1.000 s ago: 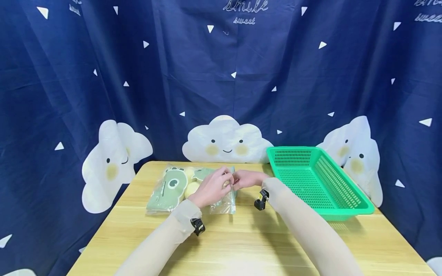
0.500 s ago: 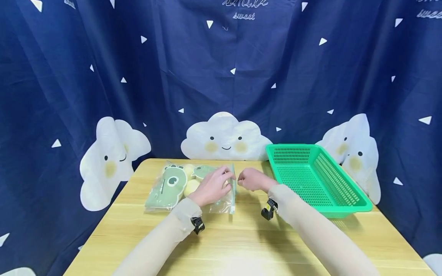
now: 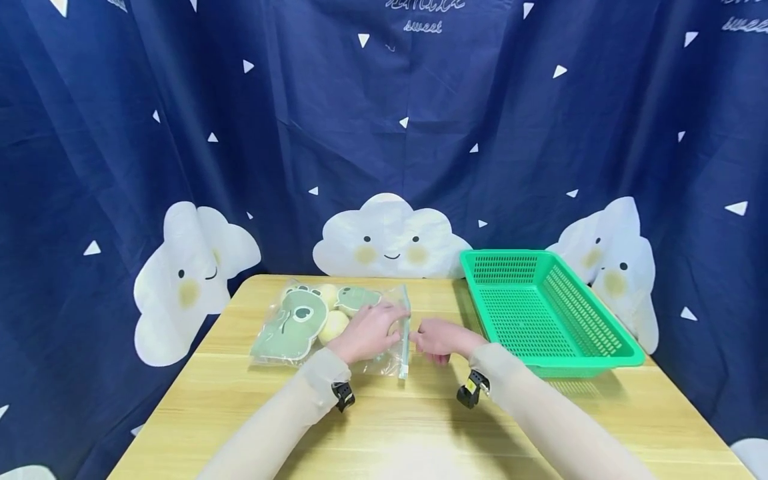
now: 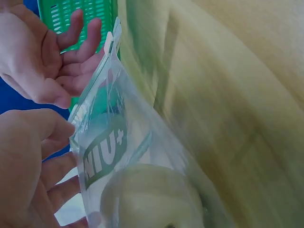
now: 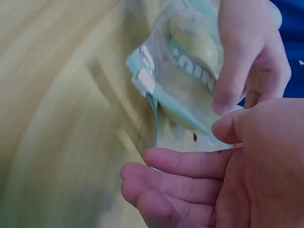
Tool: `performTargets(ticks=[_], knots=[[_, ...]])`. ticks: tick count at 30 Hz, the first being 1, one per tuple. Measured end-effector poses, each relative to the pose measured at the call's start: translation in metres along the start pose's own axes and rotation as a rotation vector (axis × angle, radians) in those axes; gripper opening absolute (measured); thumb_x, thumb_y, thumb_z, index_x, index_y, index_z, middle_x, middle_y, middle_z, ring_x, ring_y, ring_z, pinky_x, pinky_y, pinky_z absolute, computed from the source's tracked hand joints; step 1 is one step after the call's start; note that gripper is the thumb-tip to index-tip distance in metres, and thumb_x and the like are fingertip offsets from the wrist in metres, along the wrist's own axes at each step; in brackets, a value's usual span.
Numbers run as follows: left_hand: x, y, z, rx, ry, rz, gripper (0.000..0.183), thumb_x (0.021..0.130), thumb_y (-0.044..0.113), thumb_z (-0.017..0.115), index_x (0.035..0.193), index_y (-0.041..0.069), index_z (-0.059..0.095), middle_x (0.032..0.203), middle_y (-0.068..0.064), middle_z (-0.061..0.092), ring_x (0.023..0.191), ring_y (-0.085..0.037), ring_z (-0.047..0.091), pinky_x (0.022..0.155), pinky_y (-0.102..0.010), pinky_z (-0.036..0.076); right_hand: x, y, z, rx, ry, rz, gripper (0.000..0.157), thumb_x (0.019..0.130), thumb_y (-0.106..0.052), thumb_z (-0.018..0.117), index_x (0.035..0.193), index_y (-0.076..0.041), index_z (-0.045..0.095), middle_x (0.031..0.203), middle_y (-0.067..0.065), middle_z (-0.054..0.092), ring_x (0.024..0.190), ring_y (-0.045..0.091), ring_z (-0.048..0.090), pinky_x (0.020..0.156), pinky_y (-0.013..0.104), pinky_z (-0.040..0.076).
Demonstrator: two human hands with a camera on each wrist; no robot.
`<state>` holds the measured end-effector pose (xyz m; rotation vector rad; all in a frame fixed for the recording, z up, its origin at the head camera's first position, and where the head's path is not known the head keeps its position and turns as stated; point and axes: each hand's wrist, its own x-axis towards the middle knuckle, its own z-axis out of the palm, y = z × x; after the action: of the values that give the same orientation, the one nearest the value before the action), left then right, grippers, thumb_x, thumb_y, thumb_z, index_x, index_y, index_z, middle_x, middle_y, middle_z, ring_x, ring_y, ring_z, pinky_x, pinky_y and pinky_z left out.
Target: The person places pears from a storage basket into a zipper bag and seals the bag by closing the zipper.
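A clear zip bag [image 3: 393, 360] lies on the wooden table, with green dinosaur shapes [image 3: 294, 330] and pale yellow round shapes [image 3: 333, 327] showing in it. Along its right end runs a pale green zip strip with a white slider [image 5: 143, 81] at the near corner. My left hand [image 3: 367, 335] lies over the bag's right part, pinching its edge beside the strip. My right hand [image 3: 443, 339] is just right of the strip. In the right wrist view its thumb [image 5: 230, 129] is right at the bag's edge, while its fingers [image 5: 185, 185] extend loosely below, apart from the thumb.
A green plastic basket [image 3: 600, 313] with perforated walls stands at the right back of the table [image 3: 372, 427]. Behind the table hangs a dark blue curtain [image 3: 336, 127] with smiling clouds. Both wrists carry small black cameras [image 3: 344, 396].
My right hand has drawn back from the zip strip, then shifted nearer along it, its fingers loosening. My left hand stays on the bag, whose slider end now lies slightly nearer.
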<state>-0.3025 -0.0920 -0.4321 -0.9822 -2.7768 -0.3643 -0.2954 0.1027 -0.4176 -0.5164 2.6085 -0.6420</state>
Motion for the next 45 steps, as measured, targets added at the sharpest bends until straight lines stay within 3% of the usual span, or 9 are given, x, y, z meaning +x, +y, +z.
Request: performTargets(ticks=[5,10,17,22,27,31,36,42,45], knots=[[-0.002,0.002,0.003,0.055,-0.051,0.006,0.052,0.097,0.033,0.058,0.146,0.017,0.053,0.152,-0.006,0.051,0.143,-0.03,0.043,0.113,-0.063,0.032,-0.002,0.005,0.011,0.115,-0.035,-0.013,0.041,0.103,-0.033,0.045,0.087,-0.003,0.069,0.071,0.014,0.07,0.051,0.022,0.064,0.048,0.034,0.056],[-0.004,0.004,0.006,0.116,-0.09,0.003,0.056,0.095,0.034,0.058,0.148,0.018,0.051,0.156,-0.006,0.046,0.146,-0.029,0.039,0.115,-0.062,0.03,-0.006,0.009,0.017,0.188,-0.076,-0.06,0.035,0.097,-0.031,0.056,0.082,-0.004,0.071,0.07,0.017,0.07,0.048,0.015,0.059,0.046,0.029,0.053],[-0.012,0.007,0.006,0.106,-0.099,0.008,0.054,0.098,0.034,0.057,0.147,0.013,0.051,0.158,-0.01,0.042,0.147,-0.031,0.037,0.117,-0.06,0.028,-0.006,0.017,0.036,0.351,-0.141,-0.107,0.027,0.092,-0.025,0.062,0.079,-0.002,0.072,0.064,0.012,0.067,0.046,0.012,0.053,0.041,0.022,0.045],[-0.019,0.007,0.006,0.123,-0.001,0.049,0.044,0.097,0.032,0.059,0.136,0.012,0.062,0.151,-0.01,0.051,0.142,-0.03,0.045,0.116,-0.057,0.032,-0.001,0.024,0.045,0.433,-0.128,-0.146,0.028,0.094,-0.025,0.063,0.079,-0.003,0.071,0.06,0.004,0.062,0.044,0.01,0.05,0.04,0.021,0.041],[-0.031,0.013,0.003,0.213,0.155,0.129,0.015,0.091,0.028,0.067,0.101,0.018,0.071,0.111,0.001,0.069,0.105,-0.019,0.062,0.094,-0.041,0.05,-0.003,0.025,0.046,0.5,-0.119,-0.147,0.032,0.096,-0.026,0.063,0.081,0.001,0.068,0.06,0.002,0.058,0.045,0.008,0.048,0.041,0.019,0.039],[-0.041,0.025,0.005,0.285,0.108,0.205,0.014,0.089,0.035,0.067,0.091,0.021,0.068,0.093,0.006,0.066,0.089,-0.014,0.06,0.076,-0.032,0.051,-0.006,0.026,0.045,0.552,-0.12,-0.137,0.033,0.094,-0.028,0.064,0.081,0.003,0.066,0.063,0.002,0.058,0.047,0.009,0.048,0.043,0.019,0.04],[-0.048,0.033,0.016,0.383,0.033,0.234,0.033,0.086,0.049,0.068,0.104,0.021,0.071,0.102,0.005,0.068,0.101,-0.015,0.063,0.085,-0.034,0.053,-0.008,0.029,0.048,0.599,-0.104,-0.144,0.031,0.092,-0.023,0.065,0.08,0.006,0.063,0.064,0.004,0.058,0.049,0.01,0.049,0.044,0.019,0.041],[-0.046,0.035,0.022,0.552,0.112,0.318,0.029,0.083,0.041,0.074,0.102,0.018,0.072,0.095,0.006,0.069,0.091,-0.013,0.063,0.077,-0.027,0.052,-0.009,0.029,0.051,0.625,-0.071,-0.127,0.025,0.092,-0.018,0.062,0.078,0.002,0.061,0.064,0.003,0.056,0.049,0.01,0.048,0.044,0.02,0.042],[-0.044,0.035,0.02,0.571,0.142,0.341,0.023,0.084,0.032,0.074,0.102,0.019,0.073,0.093,0.007,0.069,0.086,-0.011,0.063,0.071,-0.024,0.051,-0.01,0.025,0.047,0.642,-0.055,-0.103,0.025,0.094,-0.021,0.059,0.078,-0.001,0.06,0.065,0.002,0.056,0.051,0.01,0.049,0.046,0.02,0.042]])
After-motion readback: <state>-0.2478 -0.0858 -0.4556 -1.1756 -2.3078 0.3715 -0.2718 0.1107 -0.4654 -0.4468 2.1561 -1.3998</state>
